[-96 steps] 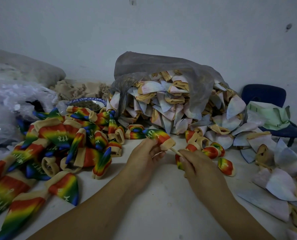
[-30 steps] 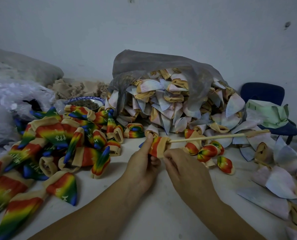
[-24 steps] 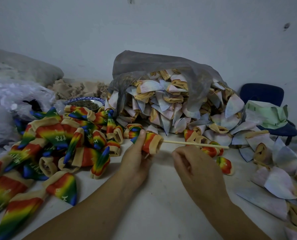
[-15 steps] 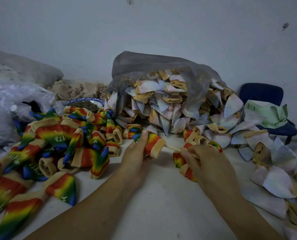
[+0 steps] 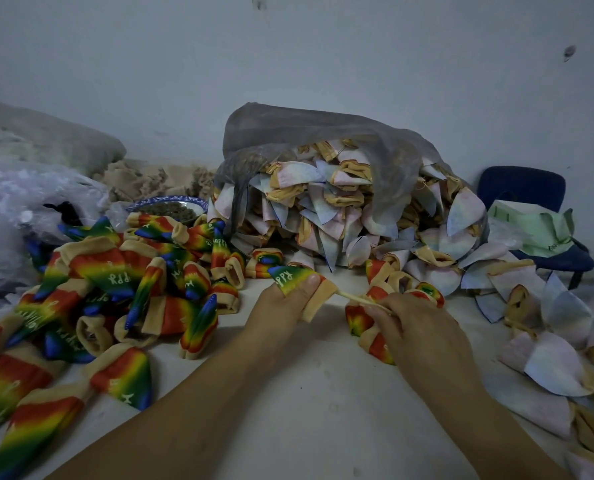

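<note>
While the left hand [image 5: 281, 306] pinches a rainbow sock [image 5: 295, 277] under its thumb, the sock's beige cuff faces the right hand [image 5: 416, 327], whose curled fingers clasp a thin stick [image 5: 354, 297] that runs into that cuff. A second sock [image 5: 361, 322] lies under the right fingers. Left of the grip lies a rainbow heap [image 5: 115, 271], and beyond it a grey bag [image 5: 323, 133] of pale pieces.

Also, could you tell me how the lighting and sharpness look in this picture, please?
Head view: dim, flat, bluish light; a faint shadow under the left hand on the table; no glare; wide-angle stretch toward the edges; the cone and stick look slightly soft; the bag fairly sharp.
</note>
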The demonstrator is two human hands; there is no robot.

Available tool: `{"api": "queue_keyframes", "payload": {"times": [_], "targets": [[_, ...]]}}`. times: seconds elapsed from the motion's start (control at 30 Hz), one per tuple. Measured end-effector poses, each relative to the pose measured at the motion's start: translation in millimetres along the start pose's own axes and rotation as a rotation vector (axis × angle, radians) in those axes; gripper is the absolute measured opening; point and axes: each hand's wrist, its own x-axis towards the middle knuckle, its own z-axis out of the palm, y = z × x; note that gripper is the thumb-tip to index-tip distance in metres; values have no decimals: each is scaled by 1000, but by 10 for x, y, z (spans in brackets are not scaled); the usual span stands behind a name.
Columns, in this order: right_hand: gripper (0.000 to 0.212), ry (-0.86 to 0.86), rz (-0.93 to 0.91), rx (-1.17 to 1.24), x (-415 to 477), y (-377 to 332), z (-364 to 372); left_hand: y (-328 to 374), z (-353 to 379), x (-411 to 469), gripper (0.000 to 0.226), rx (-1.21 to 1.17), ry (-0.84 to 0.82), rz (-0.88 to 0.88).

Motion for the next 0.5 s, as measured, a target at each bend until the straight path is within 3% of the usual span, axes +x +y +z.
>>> {"api": "queue_keyframes", "payload": {"times": [0.1,0.27,0.5], "targets": [[30,40,7,44,-28,-1,27,26,7,-16,36,119,91,53],[30,83,5,48,-17,3,45,11,21,-66,54,196,174,125],[40,66,29,28,-8,63,49,29,-20,20,40,-50,277,37]]}}
